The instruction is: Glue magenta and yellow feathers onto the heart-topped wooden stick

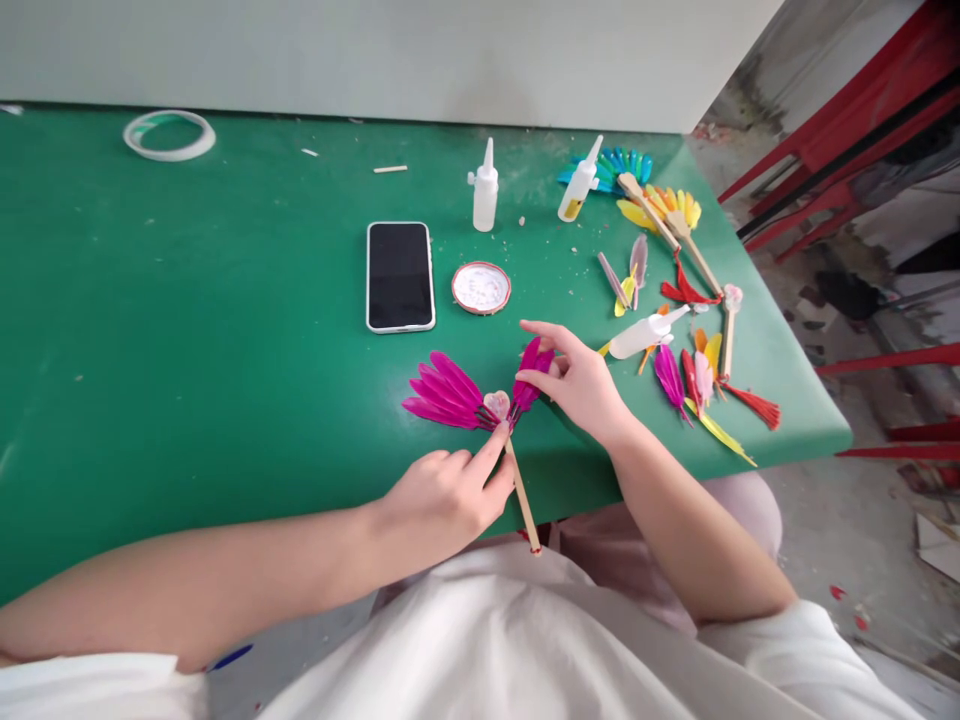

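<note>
A small fan of magenta feathers (448,390) on a thin wooden handle (525,500) lies at the table's front edge. Its feathers spread to both sides of a pale heart-shaped piece (496,404) at the top of the handle. My left hand (454,488) is closed around the upper handle, index finger pressed at the feather bases. On the other side, my right hand (581,385) pinches the right-hand magenta feathers (527,375) between thumb and fingers. The handle's lower end, with a bit of red cord, reaches over the edge toward my lap.
Behind the fan lie a phone (400,277) and a round white lid (481,288). Glue bottles (485,195) stand farther back; another bottle (645,335) lies right. Loose feathers (669,378), finished-looking yellow (679,207) and blue fans (626,165) crowd the right. A tape roll (169,136) sits back left.
</note>
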`<state>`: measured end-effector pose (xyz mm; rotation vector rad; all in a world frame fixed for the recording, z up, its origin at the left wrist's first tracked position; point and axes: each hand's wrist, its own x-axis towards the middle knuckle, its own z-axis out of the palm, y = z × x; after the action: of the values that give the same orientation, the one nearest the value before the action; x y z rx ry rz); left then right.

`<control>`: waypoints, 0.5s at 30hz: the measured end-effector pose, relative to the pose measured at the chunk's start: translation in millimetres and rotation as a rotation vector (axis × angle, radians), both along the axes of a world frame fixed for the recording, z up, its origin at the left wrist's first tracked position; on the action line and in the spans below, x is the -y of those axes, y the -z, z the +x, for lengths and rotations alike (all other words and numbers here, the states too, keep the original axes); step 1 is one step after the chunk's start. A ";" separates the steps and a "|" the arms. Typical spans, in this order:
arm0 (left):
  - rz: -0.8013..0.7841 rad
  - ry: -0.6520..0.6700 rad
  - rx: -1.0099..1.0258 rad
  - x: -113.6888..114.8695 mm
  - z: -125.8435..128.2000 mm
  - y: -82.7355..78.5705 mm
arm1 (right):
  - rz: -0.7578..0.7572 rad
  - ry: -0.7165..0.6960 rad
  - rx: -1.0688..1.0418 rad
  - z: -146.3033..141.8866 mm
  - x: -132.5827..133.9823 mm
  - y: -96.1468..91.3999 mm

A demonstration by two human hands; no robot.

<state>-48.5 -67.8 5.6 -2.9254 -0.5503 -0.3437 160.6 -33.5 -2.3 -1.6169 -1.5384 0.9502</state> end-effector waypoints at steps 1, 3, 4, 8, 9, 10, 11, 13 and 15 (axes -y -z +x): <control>0.000 0.004 -0.006 0.3 -0.4 0.2 | -0.001 0.001 -0.008 -0.3 0.2 -0.3; -0.003 0.013 -0.014 0.7 -1.3 1.2 | -0.002 0.003 -0.028 -0.7 0.8 -0.7; -0.005 0.015 -0.016 0.9 -1.8 2.0 | -0.003 0.001 -0.041 -0.8 1.1 -1.0; -0.023 0.017 -0.020 1.8 -3.0 4.4 | -0.011 0.010 -0.141 0.4 1.3 -2.6; -0.028 0.018 -0.019 1.9 -3.0 4.6 | -0.021 0.012 -0.178 1.0 1.0 -3.3; -0.031 0.019 -0.017 1.9 -2.9 4.8 | -0.035 0.012 -0.213 1.6 0.6 -4.2; -0.031 0.018 -0.014 1.9 -2.7 4.8 | -0.056 0.010 -0.244 2.1 0.1 -5.2; -0.033 0.020 -0.013 1.6 -2.2 5.0 | -0.099 0.007 -0.293 2.6 -0.7 -7.5; -0.037 0.022 -0.016 1.4 -1.9 5.3 | -0.123 0.014 -0.324 2.5 -1.1 -9.7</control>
<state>-50.4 -69.1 0.3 -2.9694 -0.5285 -0.3152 163.1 -32.4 7.3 -1.4666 -1.2665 1.2515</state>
